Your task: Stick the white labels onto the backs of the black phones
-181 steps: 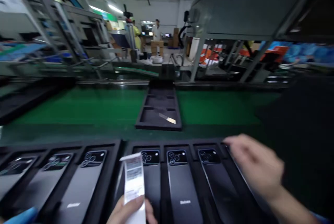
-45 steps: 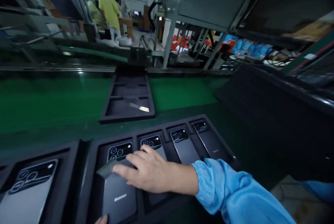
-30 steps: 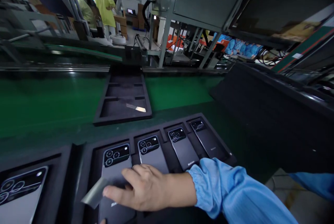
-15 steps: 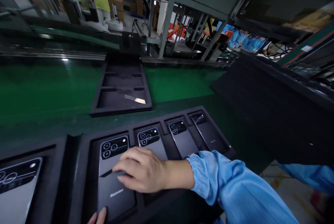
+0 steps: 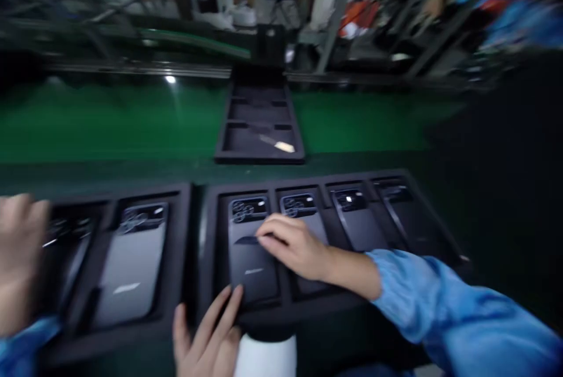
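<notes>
In the head view, my right hand (image 5: pixel 295 243) pinches a thin dark flap, perhaps film, lying across the back of a grey smartphone (image 5: pixel 253 286). That phone sits camera side up in a compartment of a black foam tray (image 5: pixel 206 301). At the phone's lower left edge are two fingertips of my left hand (image 5: pixel 210 336), its fingers stretched and apart. Right beside that hand is a white rounded object (image 5: pixel 266 356) with a dark top; I cannot tell whether the hand touches it. More phones (image 5: pixel 358 218) lie in the compartments to the right, one partly under my right hand.
Another person's hand (image 5: pixel 20 260), blurred, is over a second foam tray (image 5: pixel 182 230) on the left, which holds a grey phone (image 5: pixel 132 265). Across the green conveyor surface (image 5: pixel 109 125) lies a foam tray (image 5: pixel 259 160) with a small pale strip (image 5: pixel 284 146) inside.
The view has swung left and back, so the trays appear farther right and smaller. My left hand shows more fully, and another person's hand has come into view. My right hand keeps its pinch.
</notes>
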`<state>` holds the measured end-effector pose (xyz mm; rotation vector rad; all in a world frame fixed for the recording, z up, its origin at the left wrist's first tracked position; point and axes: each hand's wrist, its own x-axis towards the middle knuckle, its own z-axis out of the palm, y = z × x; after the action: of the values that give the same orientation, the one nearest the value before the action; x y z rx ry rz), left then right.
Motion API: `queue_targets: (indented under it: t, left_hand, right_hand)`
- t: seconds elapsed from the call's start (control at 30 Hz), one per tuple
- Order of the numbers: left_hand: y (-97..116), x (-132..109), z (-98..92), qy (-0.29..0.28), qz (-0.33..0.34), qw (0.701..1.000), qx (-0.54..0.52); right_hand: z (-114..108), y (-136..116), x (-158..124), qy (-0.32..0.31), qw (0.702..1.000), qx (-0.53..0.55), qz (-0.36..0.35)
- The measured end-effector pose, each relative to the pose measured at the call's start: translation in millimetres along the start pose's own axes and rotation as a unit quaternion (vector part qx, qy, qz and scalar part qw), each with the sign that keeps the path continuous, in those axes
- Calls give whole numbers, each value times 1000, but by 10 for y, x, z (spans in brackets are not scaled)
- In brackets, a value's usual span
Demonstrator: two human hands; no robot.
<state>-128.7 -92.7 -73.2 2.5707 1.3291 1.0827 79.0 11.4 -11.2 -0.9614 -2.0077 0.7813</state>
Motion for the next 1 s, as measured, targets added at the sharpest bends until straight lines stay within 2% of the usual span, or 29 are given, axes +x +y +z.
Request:
queue_targets:
  t: [0.13, 0.3, 0.43, 0.57, 0.7, 1.0]
  left_hand:
    - [85, 126, -123, -31, 19, 999, -20]
    - [80, 158, -140, -57, 16, 997, -44]
    - [74, 167, -155, -65, 9, 997, -48]
    - [72, 181, -171, -86, 2, 995, -46]
    - [74, 172, -164, -74, -3, 996, -48]
    - [83, 144, -138, -73, -7, 996, -53]
  right_hand:
    - [-53, 96, 60, -39, 997, 39, 62]
    - [-40, 133, 115, -97, 986, 61, 117]
    - [-17, 139, 148, -116, 978, 79, 156]
    - [5, 158, 185, -125, 982, 62, 127]
    - [23, 168, 211, -140, 987, 21, 79]
    - [38, 191, 219, -163, 985, -20, 56]
